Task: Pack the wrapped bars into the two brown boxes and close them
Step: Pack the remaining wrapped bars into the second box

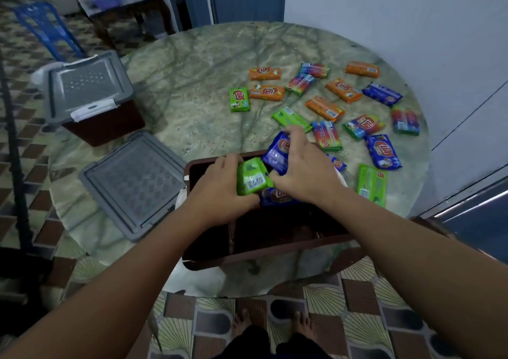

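An open brown box (264, 251) stands at the near edge of the round table. Over its far half, my left hand (220, 185) grips a green wrapped bar (253, 178). My right hand (305, 166) holds a blue wrapped bar (277, 152) just behind the green one, with its thumb touching the green bar. Another blue bar (277, 196) lies inside the box under my hands. The box's grey lid (134, 182) lies flat to its left. A second brown box (104, 127) with its grey lid (88, 86) on stands at the table's left edge.
Several loose wrapped bars, orange (265, 74), green (371, 184), blue (383, 152) and multicoloured (327, 135), lie scattered over the marbled table (192, 89) on its right half. A blue plastic chair (46, 28) and a small dark table stand at the back left. A white wall is close on the right.
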Motion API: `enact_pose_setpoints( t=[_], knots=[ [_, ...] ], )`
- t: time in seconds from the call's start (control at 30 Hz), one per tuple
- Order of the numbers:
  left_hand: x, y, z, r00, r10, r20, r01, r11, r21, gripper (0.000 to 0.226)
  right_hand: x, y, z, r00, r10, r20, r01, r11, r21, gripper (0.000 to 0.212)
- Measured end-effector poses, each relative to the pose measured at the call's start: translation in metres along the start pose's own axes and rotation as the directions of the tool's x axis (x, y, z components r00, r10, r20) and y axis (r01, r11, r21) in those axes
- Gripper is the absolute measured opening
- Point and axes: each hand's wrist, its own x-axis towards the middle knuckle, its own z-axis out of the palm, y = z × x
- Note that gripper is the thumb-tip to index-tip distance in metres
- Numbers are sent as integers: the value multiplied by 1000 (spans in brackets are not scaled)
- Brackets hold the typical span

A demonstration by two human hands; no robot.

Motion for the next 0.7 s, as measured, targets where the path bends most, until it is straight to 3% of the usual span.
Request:
enact_pose_setpoints(
  t=[0.07, 0.13, 0.23, 0.4, 0.6, 0.7],
  knots=[
    [-6, -1, 7, 995, -13, 101, 3, 995, 99, 71, -4, 7, 1, 980, -14, 201, 29, 997, -74, 78],
    [-12, -1, 14, 981, -42, 189, 12, 988, 157, 71, -8, 14, 5, 916, -1, 401, 58, 990, -130, 84],
    [-15, 1, 26, 964, -76, 253, 15, 972, 235, 77, -15, 18, 12, 821, -26, 570, 157, 971, -181, 92],
    [-16, -1, 41, 940, -111, 323, -8, 938, 345, 89, -24, 20, 26, 725, -57, 686, 254, 948, -191, 100],
    [-19, -9, 53, 938, -144, 317, -1, 910, 414, 87, -29, 23, 34, 727, -109, 678, 362, 900, -243, 99],
    [-21, -7, 55, 941, -143, 306, 4, 911, 412, 85, -29, 24, 36, 720, -105, 686, 343, 913, -220, 99]
  ],
)
